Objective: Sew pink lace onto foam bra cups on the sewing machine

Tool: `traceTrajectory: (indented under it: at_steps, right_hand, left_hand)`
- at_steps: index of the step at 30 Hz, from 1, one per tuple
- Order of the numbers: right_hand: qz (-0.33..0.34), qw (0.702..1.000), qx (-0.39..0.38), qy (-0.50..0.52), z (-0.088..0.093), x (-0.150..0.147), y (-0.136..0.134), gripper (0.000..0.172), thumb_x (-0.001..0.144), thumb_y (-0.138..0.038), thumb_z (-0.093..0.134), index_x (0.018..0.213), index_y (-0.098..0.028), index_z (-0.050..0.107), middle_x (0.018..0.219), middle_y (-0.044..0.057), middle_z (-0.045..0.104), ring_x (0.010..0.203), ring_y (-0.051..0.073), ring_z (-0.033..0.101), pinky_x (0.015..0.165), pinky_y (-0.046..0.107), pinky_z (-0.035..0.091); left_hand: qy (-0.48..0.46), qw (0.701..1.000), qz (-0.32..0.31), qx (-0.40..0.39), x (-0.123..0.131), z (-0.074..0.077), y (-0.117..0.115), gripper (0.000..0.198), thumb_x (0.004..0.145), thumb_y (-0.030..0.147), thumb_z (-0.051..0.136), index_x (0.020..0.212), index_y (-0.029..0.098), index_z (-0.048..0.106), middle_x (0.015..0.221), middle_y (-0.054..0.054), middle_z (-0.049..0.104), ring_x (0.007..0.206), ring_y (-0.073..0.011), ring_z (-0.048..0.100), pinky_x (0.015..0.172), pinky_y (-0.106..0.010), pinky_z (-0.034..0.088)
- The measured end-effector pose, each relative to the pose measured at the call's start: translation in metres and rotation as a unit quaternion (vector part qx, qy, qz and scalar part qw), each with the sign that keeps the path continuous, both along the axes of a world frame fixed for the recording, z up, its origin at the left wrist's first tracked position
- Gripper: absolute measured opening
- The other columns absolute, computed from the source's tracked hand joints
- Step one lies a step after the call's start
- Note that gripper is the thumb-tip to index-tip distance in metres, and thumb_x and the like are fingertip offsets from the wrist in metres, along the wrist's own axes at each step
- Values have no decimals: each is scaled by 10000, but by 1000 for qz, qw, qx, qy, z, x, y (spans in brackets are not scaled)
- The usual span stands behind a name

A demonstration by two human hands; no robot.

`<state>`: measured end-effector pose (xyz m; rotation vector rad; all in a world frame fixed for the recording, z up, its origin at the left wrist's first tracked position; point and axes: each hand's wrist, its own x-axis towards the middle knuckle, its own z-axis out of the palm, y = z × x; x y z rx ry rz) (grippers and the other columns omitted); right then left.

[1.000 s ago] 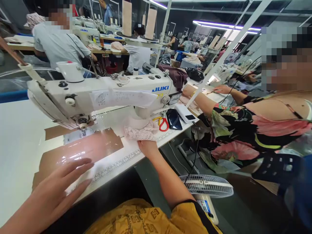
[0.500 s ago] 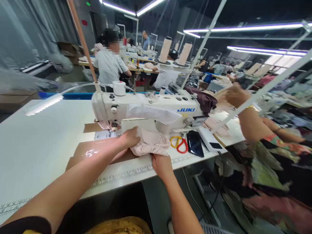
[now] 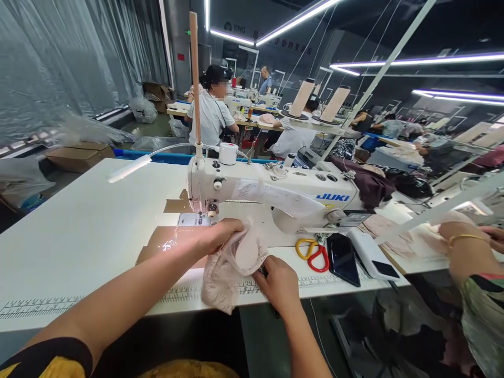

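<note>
In front of the white sewing machine (image 3: pixel 291 184), over the near part of the white worktop (image 3: pixel 90 236), holding a pale pink lace garment (image 3: pixel 216 286) between two hands. Clamped at its upper left by the fingers of the left hand (image 3: pixel 222 233), bent over the sheer cloth below the machine's arm. Gripped at its right edge by the fingers of the right hand (image 3: pixel 280 286), drawn nearly together, with a small dark object (image 3: pixel 263 270) showing among them; cannot tell what that is, nor whether pinched too. Spread, therefore, below the left fingers and to the left of the right ones. Running lengthwise from the machine side toward the person, slanting leftward, pointing its loose lace end at the worktop's front edge and crossing the printed ruler (image 3: pixel 173 295). Bearing, close to the right fingers, a smooth oval cup (image 3: pixel 247 254), set nearly upright along its long axis and narrower toward the machine. Flanked on the left by a glossy brown sheet (image 3: pixel 161 244), partly under the left forearm; on the right, past the right hand, by scissors (image 3: pixel 318 257) with yellow and red handles, a dark phone (image 3: pixel 342 258) and a white device (image 3: pixel 372 254).
</note>
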<state>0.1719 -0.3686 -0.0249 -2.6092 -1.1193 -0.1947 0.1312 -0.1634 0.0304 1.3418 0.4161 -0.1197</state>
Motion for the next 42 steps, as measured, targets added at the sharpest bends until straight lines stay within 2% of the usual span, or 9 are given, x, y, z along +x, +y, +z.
traceTrajectory:
  at_steps: [6, 13, 17, 21, 27, 31, 35, 39, 42]
  right_hand:
    - [14, 1000, 13, -16, -2, 0, 1, 92, 834, -241, 580, 815, -168, 632, 747, 19, 633, 722, 170, 578, 613, 270, 271]
    - [21, 999, 36, -32, -9, 2, -2, 102, 849, -218, 555, 796, -180, 633, 737, 16, 620, 721, 170, 567, 614, 263, 288]
    - [26, 998, 39, -33, -11, 4, -4, 129, 886, -262, 555, 878, -188, 660, 753, 14, 620, 744, 174, 584, 631, 263, 318]
    - [35, 997, 48, -49, -13, 6, -4, 202, 933, -309, 510, 868, -182, 652, 785, 26, 631, 768, 172, 592, 650, 261, 341]
    - [22, 994, 30, -103, -12, 7, -4, 321, 981, -332, 400, 824, -165, 624, 795, 56, 636, 756, 183, 578, 649, 277, 345]
    - [-40, 996, 42, -72, -5, 12, -13, 361, 977, -372, 358, 822, -162, 607, 775, 76, 640, 732, 204, 581, 606, 284, 331]
    - [-115, 971, 201, 62, 7, 6, -25, 383, 949, -478, 388, 921, -161, 601, 750, 57, 629, 604, 164, 545, 574, 276, 358]
    - [-39, 884, 374, 279, 19, -13, -28, 451, 942, -544, 379, 1093, -166, 572, 727, 2, 535, 504, 102, 412, 490, 245, 332]
    - [16, 847, 367, 383, 25, -22, -26, 505, 947, -554, 359, 1161, -165, 600, 711, -1, 490, 527, 98, 375, 480, 236, 297]
  left_hand:
    - [-64, 993, -100, 1, -26, 12, 6, 385, 628, 404, 836, 802, 121, 641, 690, -20, 638, 595, -121, 578, 574, -215, 458]
    - [-45, 990, -110, -70, -59, 25, 17, 348, 689, 432, 803, 747, 106, 699, 741, -64, 667, 637, -132, 614, 619, -225, 487]
    - [-91, 979, -169, -72, -77, 34, 23, 318, 790, 397, 723, 762, 80, 738, 725, -79, 652, 610, -105, 576, 576, -189, 451]
    - [-122, 959, -191, -170, -95, 36, 20, 214, 798, 308, 718, 870, 108, 739, 827, -90, 696, 669, -102, 593, 622, -171, 460]
    - [-144, 944, -178, -237, -102, 28, 10, 197, 863, 288, 634, 935, 120, 705, 901, -131, 699, 828, -202, 652, 792, -311, 498]
    - [-159, 960, -169, -160, -81, 36, 2, 297, 848, 355, 647, 995, 103, 702, 981, -133, 660, 922, -211, 612, 836, -305, 464]
    - [-185, 965, -187, -2, -53, 43, -3, 344, 833, 396, 633, 1026, 119, 699, 1096, -102, 633, 924, -184, 561, 779, -261, 434]
    - [-130, 949, -212, 193, -29, 29, -1, 258, 779, 374, 642, 874, 137, 677, 862, -44, 652, 672, -140, 497, 589, -243, 361]
    - [-84, 943, -257, 192, -22, 14, 1, 210, 716, 337, 686, 743, 146, 605, 734, -18, 585, 685, -155, 523, 577, -237, 365]
